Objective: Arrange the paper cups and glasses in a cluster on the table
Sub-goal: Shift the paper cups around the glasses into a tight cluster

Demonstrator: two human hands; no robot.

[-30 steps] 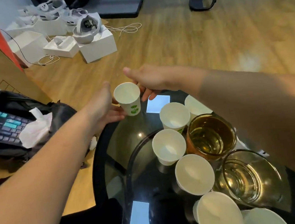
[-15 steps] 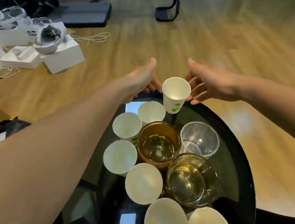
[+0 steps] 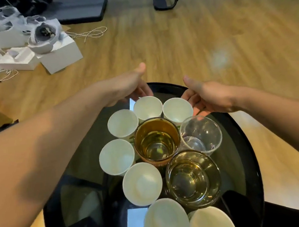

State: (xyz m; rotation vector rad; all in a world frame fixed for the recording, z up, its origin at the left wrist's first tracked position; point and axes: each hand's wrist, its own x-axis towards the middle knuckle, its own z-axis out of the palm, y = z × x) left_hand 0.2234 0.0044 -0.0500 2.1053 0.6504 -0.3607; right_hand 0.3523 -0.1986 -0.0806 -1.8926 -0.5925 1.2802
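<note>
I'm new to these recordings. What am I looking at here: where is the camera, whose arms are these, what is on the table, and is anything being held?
There is no machine here. A person works with bare hands, and the only view comes from a camera worn on their head, looking down. On the round black table stand seven white paper cups, packed around an amber glass, a clear glass and a yellowish glass. The left hand and right hand reach to the far cups with relaxed fingers. Neither grips anything.
</note>
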